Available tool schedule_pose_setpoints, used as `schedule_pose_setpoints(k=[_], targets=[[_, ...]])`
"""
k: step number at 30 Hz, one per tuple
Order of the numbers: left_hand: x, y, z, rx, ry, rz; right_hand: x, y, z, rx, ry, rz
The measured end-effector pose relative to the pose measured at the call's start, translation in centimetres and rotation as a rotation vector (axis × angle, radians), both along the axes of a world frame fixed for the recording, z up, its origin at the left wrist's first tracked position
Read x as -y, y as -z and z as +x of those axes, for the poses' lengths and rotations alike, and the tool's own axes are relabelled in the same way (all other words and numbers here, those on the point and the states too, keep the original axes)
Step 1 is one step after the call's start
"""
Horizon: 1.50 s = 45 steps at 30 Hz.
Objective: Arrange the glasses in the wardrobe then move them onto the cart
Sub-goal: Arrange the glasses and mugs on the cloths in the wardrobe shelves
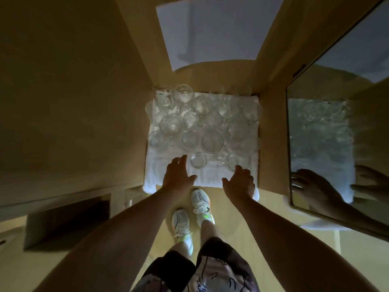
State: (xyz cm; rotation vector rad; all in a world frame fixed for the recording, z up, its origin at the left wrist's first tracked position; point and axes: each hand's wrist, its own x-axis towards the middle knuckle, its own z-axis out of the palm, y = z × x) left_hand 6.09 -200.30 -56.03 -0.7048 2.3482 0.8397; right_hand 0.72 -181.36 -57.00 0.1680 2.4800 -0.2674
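Several clear glasses point(202, 121) stand crowded on a white cloth point(166, 173) on the wardrobe shelf. One small glass point(199, 160) stands alone near the front. My left hand point(179, 175) hovers just left of that glass, fingers relaxed and spread, holding nothing. My right hand point(240, 182) hovers over the cloth's front right, fingers loosely curled, also empty, close to a glass point(235, 161) at the front right.
The wardrobe's wooden side walls point(139, 70) flank the shelf. An open mirrored door point(328, 133) on the right reflects the glasses and my hands. A dark recess point(69, 220) lies low on the left. My feet in white shoes point(189, 216) stand below the shelf.
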Motion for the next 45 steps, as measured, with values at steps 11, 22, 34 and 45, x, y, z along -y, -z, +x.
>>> schedule_pose_setpoints(k=[11, 22, 34, 45], targets=[[-0.9, 7.2, -0.5, 0.044, -0.114, 0.044, -0.2, 7.5, -4.4, -0.074, 0.128, 0.051], [-1.9, 11.5, -2.6, -0.041, -0.227, 0.079, -0.8, 11.0, -4.5, -0.186, 0.175, 0.009], [-2.4, 11.7, -3.3, -0.213, -0.25, 0.04, -1.4, 11.9, -4.3, -0.163, 0.23, -0.086], [-1.9, 8.4, -1.6, -0.184, -0.328, 0.023, -2.3, 9.7, -1.9, -0.126, 0.253, -0.182]])
